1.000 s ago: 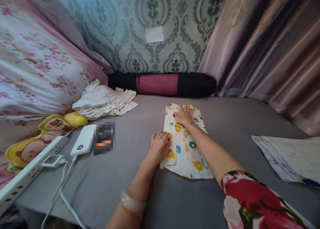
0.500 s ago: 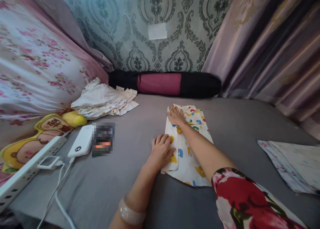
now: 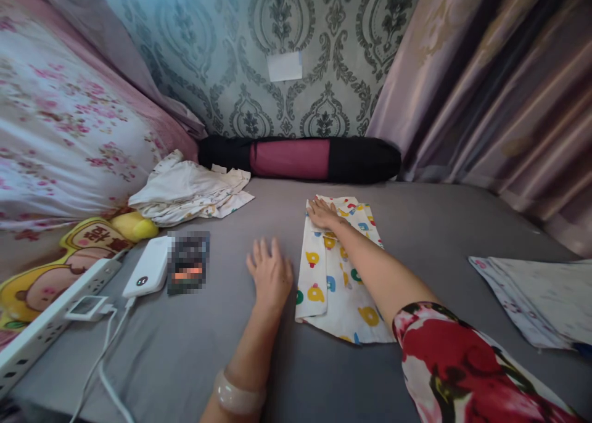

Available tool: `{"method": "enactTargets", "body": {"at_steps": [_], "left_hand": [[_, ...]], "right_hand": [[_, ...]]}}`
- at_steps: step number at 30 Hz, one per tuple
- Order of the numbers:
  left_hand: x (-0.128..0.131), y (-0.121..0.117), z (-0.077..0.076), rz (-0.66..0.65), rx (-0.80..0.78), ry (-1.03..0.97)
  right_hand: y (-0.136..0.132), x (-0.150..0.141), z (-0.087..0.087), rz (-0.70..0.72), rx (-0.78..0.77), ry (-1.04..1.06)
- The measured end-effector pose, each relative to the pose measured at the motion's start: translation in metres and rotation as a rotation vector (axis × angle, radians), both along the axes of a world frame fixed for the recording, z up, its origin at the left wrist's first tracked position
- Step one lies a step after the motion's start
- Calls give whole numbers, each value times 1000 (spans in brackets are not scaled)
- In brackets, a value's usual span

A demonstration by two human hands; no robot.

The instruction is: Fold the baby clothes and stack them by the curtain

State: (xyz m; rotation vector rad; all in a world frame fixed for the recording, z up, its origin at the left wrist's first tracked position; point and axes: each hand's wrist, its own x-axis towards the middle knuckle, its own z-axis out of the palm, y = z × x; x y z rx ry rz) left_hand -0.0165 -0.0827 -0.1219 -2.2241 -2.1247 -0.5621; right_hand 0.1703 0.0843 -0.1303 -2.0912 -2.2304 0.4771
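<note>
A white garment point(image 3: 340, 299) with a colourful cartoon print lies partly folded in front of me, its left side turned in as a long strip. My right hand point(image 3: 322, 213) rests flat on its far left corner with the fingers stretched out. Left of the cloth is my left hand point(image 3: 271, 269), fingers spread, apart from the garment and over the grey sheet point(image 3: 217, 336). It holds nothing. My right forearm covers part of the garment's right half.
Folded cloths point(image 3: 541, 293) lie at the right. A heap of white clothes point(image 3: 194, 192) sits at the back left. Nearer on the left are a white power bank point(image 3: 148, 266), a blurred-out device point(image 3: 188, 262), cables and a power strip point(image 3: 60, 309). A black and maroon roll point(image 3: 291, 159) lies along the wall.
My left hand has come off the garment's left fold and moved left, its fingers spreading. My right hand has slid left along the garment's far edge.
</note>
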Motion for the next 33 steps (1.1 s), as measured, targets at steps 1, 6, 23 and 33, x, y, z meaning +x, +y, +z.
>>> {"method": "enactTargets", "body": {"at_steps": [1,6,23,33], "left_hand": [[-3,1,1,90,33,9],[-10,3,3,187,56,8],[0,-1,-4,-11,-11,-140],[-1,0,-6,-27,-7,-167]], "right_hand": [[-1,1,0,9,10,-7],[-6,1,-11,-3,135,-33],[-22,12,-13,-121,184,-42],[-27,9,-8,-124,170,-10]]}}
